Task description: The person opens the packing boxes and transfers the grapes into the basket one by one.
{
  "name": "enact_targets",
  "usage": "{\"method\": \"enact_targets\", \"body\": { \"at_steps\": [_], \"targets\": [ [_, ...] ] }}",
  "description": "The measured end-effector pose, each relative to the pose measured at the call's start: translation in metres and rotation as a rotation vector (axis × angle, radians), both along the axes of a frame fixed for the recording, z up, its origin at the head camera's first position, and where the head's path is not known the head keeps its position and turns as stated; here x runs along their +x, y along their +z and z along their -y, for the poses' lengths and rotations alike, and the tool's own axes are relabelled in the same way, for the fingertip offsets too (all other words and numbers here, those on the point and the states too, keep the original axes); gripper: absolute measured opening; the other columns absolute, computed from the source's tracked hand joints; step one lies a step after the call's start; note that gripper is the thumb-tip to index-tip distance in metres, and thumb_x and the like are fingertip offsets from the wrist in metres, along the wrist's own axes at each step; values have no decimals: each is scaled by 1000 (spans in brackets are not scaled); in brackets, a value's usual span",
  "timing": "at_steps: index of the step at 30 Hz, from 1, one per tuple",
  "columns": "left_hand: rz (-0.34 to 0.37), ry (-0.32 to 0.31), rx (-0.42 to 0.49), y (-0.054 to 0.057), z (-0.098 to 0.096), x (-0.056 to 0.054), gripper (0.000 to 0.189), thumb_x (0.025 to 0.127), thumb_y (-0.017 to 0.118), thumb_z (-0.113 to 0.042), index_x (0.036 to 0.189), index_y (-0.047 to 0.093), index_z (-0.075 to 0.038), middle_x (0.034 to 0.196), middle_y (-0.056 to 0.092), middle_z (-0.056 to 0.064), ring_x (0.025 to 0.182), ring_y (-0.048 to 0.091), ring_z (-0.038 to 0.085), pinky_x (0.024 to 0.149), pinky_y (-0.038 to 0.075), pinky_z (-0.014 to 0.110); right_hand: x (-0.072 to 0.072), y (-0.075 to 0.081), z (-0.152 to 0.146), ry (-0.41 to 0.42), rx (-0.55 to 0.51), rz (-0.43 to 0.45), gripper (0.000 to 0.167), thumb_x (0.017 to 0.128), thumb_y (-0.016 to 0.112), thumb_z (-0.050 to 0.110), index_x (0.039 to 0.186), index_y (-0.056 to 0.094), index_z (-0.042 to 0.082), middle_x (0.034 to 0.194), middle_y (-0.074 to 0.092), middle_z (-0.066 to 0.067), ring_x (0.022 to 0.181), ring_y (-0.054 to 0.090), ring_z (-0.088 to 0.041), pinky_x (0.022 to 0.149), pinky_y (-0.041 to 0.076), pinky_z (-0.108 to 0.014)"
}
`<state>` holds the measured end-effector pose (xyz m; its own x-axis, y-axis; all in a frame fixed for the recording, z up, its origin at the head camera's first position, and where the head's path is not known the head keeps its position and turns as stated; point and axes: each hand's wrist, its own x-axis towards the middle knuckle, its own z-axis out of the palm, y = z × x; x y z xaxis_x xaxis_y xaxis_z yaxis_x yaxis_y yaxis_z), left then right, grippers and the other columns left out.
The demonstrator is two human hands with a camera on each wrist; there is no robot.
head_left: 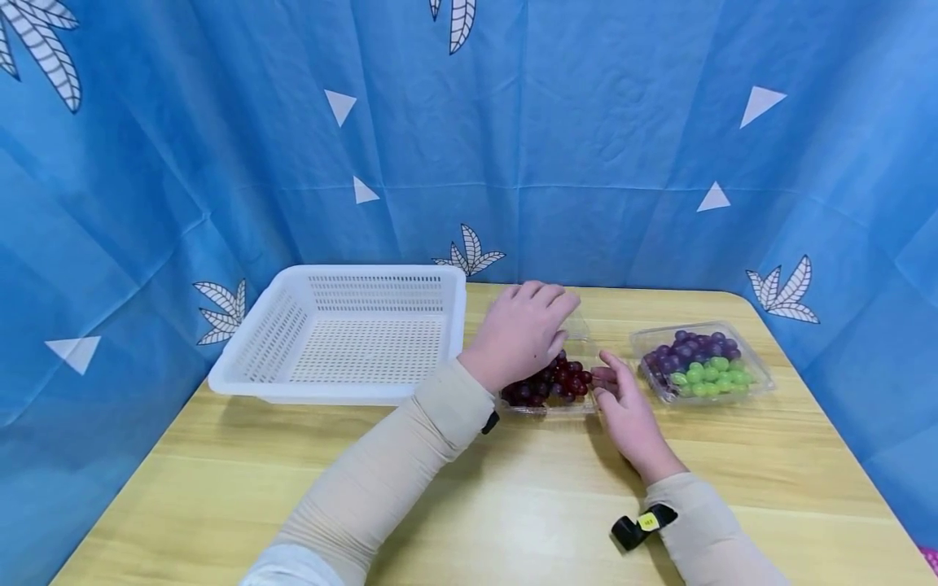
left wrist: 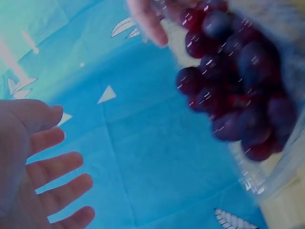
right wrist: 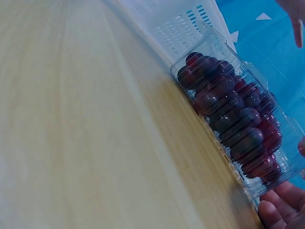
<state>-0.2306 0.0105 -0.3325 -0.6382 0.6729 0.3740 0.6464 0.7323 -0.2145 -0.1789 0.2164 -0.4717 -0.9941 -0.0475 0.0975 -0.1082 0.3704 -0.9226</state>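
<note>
Clear box [right wrist: 214,43] of dark red grapes [head_left: 564,378] sits on the far half of the table [head_left: 513,505], a bit right of middle. Long axis runs roughly left-right, along the far edge. Key relation: right hand [head_left: 633,419] is the nearer one, at the box's right end; box lies to the left of its fingers. Those fingers are slightly bent and touch the end wall, thumb held apart; no clear pinch. Left hand [head_left: 519,338] is above the box, reaching over its left part toward the far side; fingers spread apart, holding nothing. Clear flap [head_left: 576,325], looks like the lid, shows raised behind the grapes.

Room: white basket [head_left: 322,396] toward the far left corner, gap to the box narrow. Second box [head_left: 764,382], purple grapes [head_left: 685,352] and green grapes [head_left: 714,376], near the far right corner; wider gap there, right hand partly in it. Curtain [head_left: 586,146] hangs just past the far edge. Most room is toward the near edge, but both sleeves [head_left: 410,443] cross it.
</note>
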Motion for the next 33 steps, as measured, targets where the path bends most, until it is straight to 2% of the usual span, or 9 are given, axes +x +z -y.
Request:
{"method": "enact_targets", "body": {
  "at_steps": [8, 16, 24, 33],
  "targets": [
    [124, 14, -91, -21, -7, 2, 47, 102, 56, -42, 144, 52, -22, 139, 57, 0, 129, 52, 24, 108, 41, 45, 0, -4, 0, -2, -5, 8, 60, 103, 44, 4, 159, 23, 7, 147, 43, -23, 133, 43, -40, 110, 35, -57],
    [225, 26, -116, -40, -11, -1, 46, 103, 52, -42, 146, 50, -25, 139, 55, -1, 129, 51, 24, 107, 43, 45, 0, -5, 1, 6, -5, -13, 58, 104, 43, 4, 159, 24, 6, 146, 44, -24, 132, 44, -40, 110, 36, -56],
    [243, 5, -181, -54, -14, -4, 55, 102, 55, -45, 153, 44, -24, 145, 53, 1, 134, 48, 26, 115, 34, 46, -1, -6, 0, 5, -12, -19, 58, 104, 43, 4, 159, 24, 6, 146, 44, -23, 133, 44, -39, 110, 36, -56],
    [315, 26, -211, -67, -13, -8, 54, 101, 56, -46, 151, 48, -25, 144, 52, 1, 133, 45, 24, 105, 45, 43, -2, -4, -1, 8, -10, -20, 58, 104, 43, 4, 158, 24, 6, 146, 44, -24, 134, 44, -40, 111, 35, -56]
  ]
}}
